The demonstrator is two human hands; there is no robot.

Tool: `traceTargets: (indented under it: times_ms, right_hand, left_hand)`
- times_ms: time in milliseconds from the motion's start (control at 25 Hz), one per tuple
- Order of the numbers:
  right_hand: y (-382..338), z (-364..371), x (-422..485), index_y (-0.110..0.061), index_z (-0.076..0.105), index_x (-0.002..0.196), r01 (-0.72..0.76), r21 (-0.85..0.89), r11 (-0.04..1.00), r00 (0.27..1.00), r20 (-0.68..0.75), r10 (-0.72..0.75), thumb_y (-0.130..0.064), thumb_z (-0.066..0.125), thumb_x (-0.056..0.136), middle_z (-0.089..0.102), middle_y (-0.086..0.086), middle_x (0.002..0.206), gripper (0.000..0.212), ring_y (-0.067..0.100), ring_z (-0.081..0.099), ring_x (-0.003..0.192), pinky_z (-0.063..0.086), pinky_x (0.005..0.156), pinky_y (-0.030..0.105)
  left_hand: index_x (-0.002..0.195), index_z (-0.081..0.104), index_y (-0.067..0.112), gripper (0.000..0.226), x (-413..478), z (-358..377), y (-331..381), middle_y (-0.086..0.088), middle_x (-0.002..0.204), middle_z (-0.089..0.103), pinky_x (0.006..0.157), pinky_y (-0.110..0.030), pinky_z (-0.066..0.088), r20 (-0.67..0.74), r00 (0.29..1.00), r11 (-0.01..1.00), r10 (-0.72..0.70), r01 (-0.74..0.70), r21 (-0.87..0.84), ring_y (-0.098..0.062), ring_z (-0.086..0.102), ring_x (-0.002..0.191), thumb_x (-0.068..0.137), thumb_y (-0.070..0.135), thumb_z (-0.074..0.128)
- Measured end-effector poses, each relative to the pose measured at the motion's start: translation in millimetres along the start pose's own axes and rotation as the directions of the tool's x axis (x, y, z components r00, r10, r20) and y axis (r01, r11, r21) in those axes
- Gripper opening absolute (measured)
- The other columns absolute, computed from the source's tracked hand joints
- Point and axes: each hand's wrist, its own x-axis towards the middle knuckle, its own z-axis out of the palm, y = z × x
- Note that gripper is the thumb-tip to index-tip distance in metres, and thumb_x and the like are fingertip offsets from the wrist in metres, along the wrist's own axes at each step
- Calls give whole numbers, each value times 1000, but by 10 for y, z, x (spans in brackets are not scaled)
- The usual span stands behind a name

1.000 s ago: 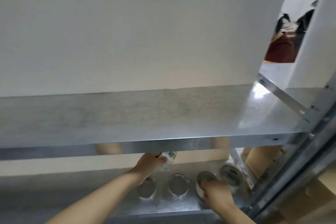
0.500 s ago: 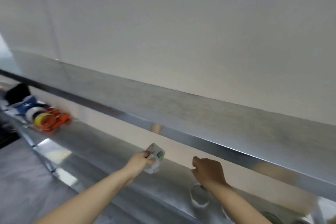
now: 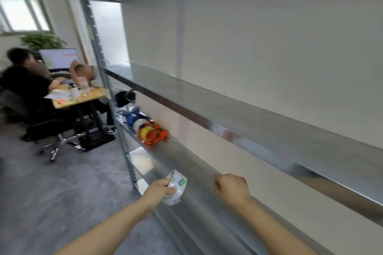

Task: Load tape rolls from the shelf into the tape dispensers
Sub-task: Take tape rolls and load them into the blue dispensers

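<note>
My left hand [image 3: 159,191] grips a clear tape roll [image 3: 176,187] with a white and green label, held just above the front of the lower metal shelf [image 3: 199,172]. To its right my right hand [image 3: 232,188] hovers over the same shelf with fingers curled into a fist and nothing visible in it. Farther left along the shelf lie an orange tape dispenser [image 3: 153,135] with a yellow roll, a white roll, and a blue tape dispenser [image 3: 133,116] behind them.
A second metal shelf [image 3: 228,109] runs above the hands and overhangs them. The rack's upright post [image 3: 116,109] stands at the left end. Beyond it two people sit at a wooden desk [image 3: 78,97] with a monitor and office chair on grey floor.
The view has swung left along the rack; the row of clear rolls is out of sight. My right hand has left the rolls and closed. My left hand keeps its roll.
</note>
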Motion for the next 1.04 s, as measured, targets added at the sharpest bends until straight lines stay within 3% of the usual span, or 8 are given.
traceTargets:
  times_ms: [80, 160, 280, 400, 560, 680, 840, 1040]
  right_hand:
    - [-404, 48, 380, -21, 62, 100, 51, 9, 999, 998, -21, -51, -28, 43, 88, 70, 8, 107, 24, 31, 64, 101, 49, 79, 32]
    - [-755, 72, 695, -21, 62, 100, 94, 13, 995, 995, -36, -93, -29, 42, 90, 70, 7, 106, 23, 30, 64, 101, 49, 78, 32]
    - [-1222, 130, 1132, -22, 62, 97, 136, 48, 990, 990, -29, -135, -27, 42, 88, 71, 5, 103, 22, 29, 64, 99, 49, 78, 34]
    - [-1582, 192, 1582, -23, 63, 97, 158, 50, 986, 987, -5, -158, -29, 43, 86, 71, 2, 101, 23, 27, 65, 98, 48, 74, 32]
    - [-1998, 309, 2232, -24, 62, 102, 224, 58, 973, 975, -13, -224, -30, 44, 89, 71, 2, 103, 23, 26, 66, 96, 47, 73, 32]
    - [-2326, 417, 2818, -29, 57, 114, 302, 228, 926, 953, -77, -292, -27, 53, 89, 68, -4, 111, 26, 20, 65, 98, 48, 74, 31]
    - [-2695, 651, 3788, -36, 52, 125, 362, 411, 837, 927, -64, -370, -13, 56, 86, 58, -14, 129, 46, 11, 59, 114, 52, 91, 30]
    - [-3053, 679, 4584, -33, 54, 127, 408, 504, 762, 880, 4, -474, -5, 53, 81, 47, -10, 139, 54, 12, 48, 124, 46, 101, 34]
  left_hand:
    - [71, 60, 9, 22, 27, -479, -76, -7, 77, 64, 44, -8, 45, -26, 1000, 1000, -14, 14, -23, 1, 61, 45, 91, -2, 57]
    - [72, 59, 10, 22, 93, -881, -150, -7, 81, 64, 45, -6, 43, -43, 999, 999, -26, 24, -31, -3, 61, 52, 91, -1, 56]
    - [87, 65, -1, 11, 234, -1374, -261, -7, 85, 62, 43, -3, 40, -109, 993, 998, -40, 35, -52, -6, 59, 58, 92, -1, 55]
    - [108, 57, -20, 24, 477, -1732, -352, -6, 78, 60, 40, -4, 39, -142, 988, 996, -58, 46, -83, -2, 60, 47, 91, -2, 55]
    - [89, 64, 0, 7, 910, -2116, -298, -15, 95, 64, 44, -11, 46, -128, 989, 996, -73, 64, -68, -11, 63, 57, 90, -3, 57]
    - [77, 63, 7, 9, 1429, -2444, -270, -10, 93, 64, 54, -14, 48, -148, 987, 998, -59, 58, -15, -18, 60, 72, 86, 3, 63]
    - [58, 69, 25, 7, 2169, -2966, -138, -1, 83, 65, 76, -26, 44, -152, 986, 995, -73, 81, 51, -18, 59, 77, 64, 24, 68]
    - [92, 72, 30, 17, 2881, -3542, 100, 5, 81, 64, 67, -27, 41, -181, 982, 975, -51, 88, 206, -15, 54, 74, 78, 28, 62]
